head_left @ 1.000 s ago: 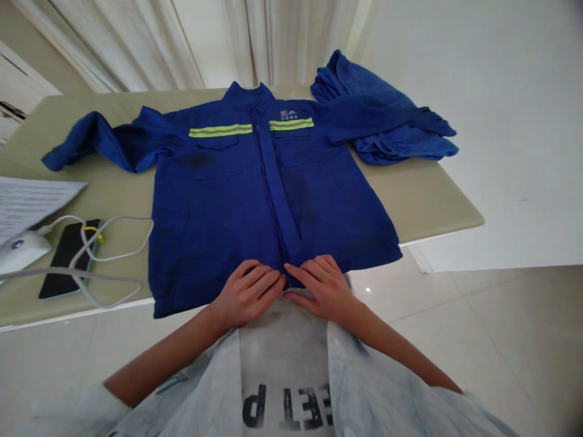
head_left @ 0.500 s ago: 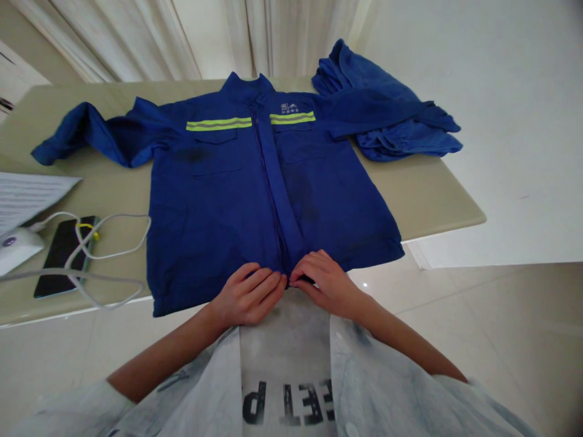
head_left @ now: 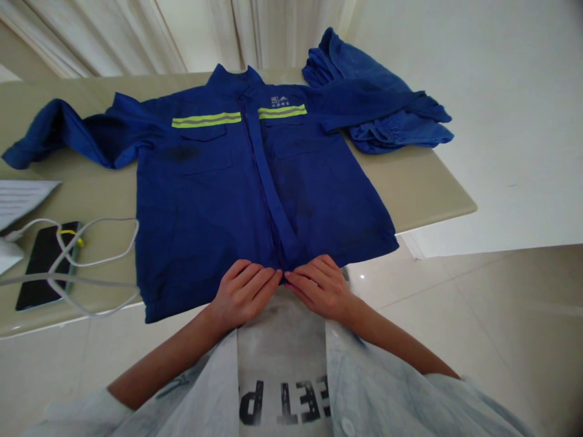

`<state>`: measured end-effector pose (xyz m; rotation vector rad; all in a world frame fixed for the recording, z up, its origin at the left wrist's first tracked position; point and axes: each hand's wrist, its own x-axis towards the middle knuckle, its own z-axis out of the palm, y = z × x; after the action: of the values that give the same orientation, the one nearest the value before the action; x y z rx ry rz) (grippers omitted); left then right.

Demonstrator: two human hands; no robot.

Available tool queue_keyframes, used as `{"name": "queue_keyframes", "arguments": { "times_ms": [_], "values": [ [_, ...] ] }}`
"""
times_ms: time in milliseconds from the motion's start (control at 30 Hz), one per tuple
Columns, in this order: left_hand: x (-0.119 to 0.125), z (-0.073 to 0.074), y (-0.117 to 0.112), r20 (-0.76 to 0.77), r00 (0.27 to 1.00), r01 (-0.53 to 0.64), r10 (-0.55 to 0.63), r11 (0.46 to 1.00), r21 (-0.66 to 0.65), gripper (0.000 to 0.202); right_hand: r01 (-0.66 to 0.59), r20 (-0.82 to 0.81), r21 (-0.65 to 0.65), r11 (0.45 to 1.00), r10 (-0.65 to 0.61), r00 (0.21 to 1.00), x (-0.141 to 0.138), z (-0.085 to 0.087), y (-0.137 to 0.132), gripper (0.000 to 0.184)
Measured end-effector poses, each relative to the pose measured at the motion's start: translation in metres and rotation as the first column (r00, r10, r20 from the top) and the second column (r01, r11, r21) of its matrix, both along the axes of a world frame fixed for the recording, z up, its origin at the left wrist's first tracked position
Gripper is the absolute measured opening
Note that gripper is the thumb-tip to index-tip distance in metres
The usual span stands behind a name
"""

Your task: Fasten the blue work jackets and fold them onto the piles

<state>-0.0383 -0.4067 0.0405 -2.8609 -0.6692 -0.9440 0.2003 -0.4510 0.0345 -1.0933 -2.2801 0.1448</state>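
Observation:
A blue work jacket (head_left: 195, 206) lies spread face up, its collar away from me and its hem hanging over the near edge. Yellow-green reflective strips (head_left: 207, 120) cross its chest, and dark stains mark the cloth. At the bottom of the front opening, my left hand (head_left: 246, 291) pinches the hem just left of the zipper (head_left: 259, 182). Right beside it, my right hand (head_left: 321, 285) pinches the other side of the hem. The fingertips of both hands nearly meet, and they hide the zipper's lower end.
Under the jacket is a beige table (head_left: 419, 188). More bunched blue clothing (head_left: 364, 73) lies at the far right, under the jacket's sleeve. On the left are a dark phone (head_left: 40, 258), a looped white cable (head_left: 102, 262) and a printed sheet (head_left: 27, 197). A white wall (head_left: 514, 121) stands at right.
The view has shifted slightly, so the jacket and table sit further left. My right hand's fingers have flattened closer over the hem; both hands stay at the zipper's bottom.

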Motion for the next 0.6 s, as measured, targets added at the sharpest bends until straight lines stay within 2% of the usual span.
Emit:
{"name": "queue_keyframes", "arguments": {
  "times_ms": [233,400,533,600],
  "values": [
    [-0.001,0.004,0.001,0.022,1.000,0.012,-0.012,1.000,0.024,0.019,0.038,0.046,0.113,0.993,-0.043,0.998,-0.003,-0.002,-0.001,0.028],
    [0.005,0.006,-0.003,0.008,1.000,0.012,-0.012,0.999,0.037,0.014,-0.063,0.123,0.189,0.980,0.040,0.992,0.002,0.001,0.007,0.028],
    [0.009,0.007,0.002,-0.066,0.986,-0.152,0.152,0.988,0.013,0.007,-0.098,0.088,0.228,0.969,0.080,0.993,0.011,-0.003,0.009,0.038],
    [0.006,0.007,0.005,-0.055,0.976,-0.213,0.211,0.977,-0.035,0.006,-0.108,0.028,0.227,0.968,0.104,0.994,0.015,-0.005,0.009,0.045]
  ]
}}
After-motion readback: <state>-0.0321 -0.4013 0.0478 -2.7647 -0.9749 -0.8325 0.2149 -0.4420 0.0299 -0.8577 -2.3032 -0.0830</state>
